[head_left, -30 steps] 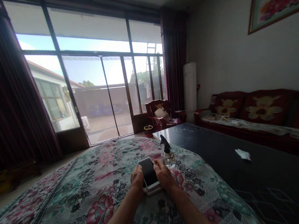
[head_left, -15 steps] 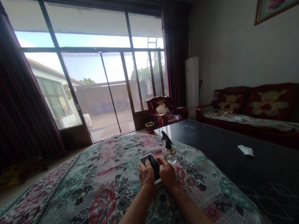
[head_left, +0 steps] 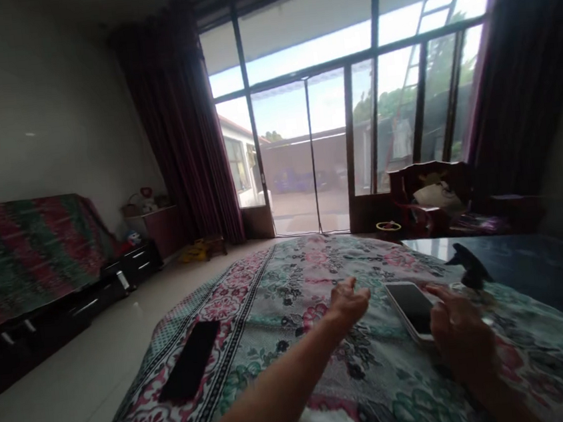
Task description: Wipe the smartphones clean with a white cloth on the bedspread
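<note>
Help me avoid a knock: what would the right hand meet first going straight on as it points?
The phone, most likely: the right hand is at its right edge, though contact is hard to tell.

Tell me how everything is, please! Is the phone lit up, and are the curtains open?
Phone: face up, screen dark
Left hand: off the phone, fingers partly open
Right hand: at the phone's edge, grip unclear
Spray bottle: standing, partly hidden
Black rectangle: lying flat
Flowered cloth: spread out
Curtains: drawn aside
</note>
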A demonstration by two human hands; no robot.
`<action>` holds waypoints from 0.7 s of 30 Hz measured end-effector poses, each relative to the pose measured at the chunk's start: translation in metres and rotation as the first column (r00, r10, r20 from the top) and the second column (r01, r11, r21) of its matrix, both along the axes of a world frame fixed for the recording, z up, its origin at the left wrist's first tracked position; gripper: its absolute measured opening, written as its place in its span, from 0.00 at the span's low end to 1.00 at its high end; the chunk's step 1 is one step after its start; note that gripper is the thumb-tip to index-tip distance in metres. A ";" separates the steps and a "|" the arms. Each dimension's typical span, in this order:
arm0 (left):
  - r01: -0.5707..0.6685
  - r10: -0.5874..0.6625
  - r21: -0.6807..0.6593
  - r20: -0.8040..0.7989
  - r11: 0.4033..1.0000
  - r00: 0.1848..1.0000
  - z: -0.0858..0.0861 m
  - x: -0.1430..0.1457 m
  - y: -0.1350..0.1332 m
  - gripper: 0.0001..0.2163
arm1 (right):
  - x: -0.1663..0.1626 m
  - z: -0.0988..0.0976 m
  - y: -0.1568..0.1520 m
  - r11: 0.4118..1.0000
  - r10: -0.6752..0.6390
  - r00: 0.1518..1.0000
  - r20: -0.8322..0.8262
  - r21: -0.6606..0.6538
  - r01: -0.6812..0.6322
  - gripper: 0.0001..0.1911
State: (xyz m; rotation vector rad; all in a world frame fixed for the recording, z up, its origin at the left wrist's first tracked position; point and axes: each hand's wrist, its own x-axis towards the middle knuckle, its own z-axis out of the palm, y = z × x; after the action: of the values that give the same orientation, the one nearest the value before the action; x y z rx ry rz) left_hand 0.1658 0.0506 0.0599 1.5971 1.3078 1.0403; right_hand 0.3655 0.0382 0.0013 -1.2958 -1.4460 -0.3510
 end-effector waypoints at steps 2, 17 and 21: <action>-0.108 0.113 0.058 -0.096 0.992 0.989 0.010 -0.047 -0.019 0.23 | -0.011 0.004 -0.001 0.985 0.114 0.983 0.143 0.114 -0.131 0.18; -0.603 0.534 0.230 -0.750 0.764 0.391 -0.071 -0.297 -0.172 0.38 | -0.309 0.058 -0.050 0.437 0.855 0.499 0.142 -0.714 -0.547 0.23; -0.524 0.665 0.483 -0.708 0.702 0.238 -0.106 -0.293 -0.169 0.29 | -0.381 0.031 -0.049 0.450 0.836 0.538 0.107 -0.696 -0.560 0.25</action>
State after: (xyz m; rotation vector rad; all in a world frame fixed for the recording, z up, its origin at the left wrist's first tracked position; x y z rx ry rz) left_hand -0.1271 -0.1183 -0.0458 1.8255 2.8033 0.7082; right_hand -0.0156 -0.0105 0.0319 -0.9080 -2.5135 0.4937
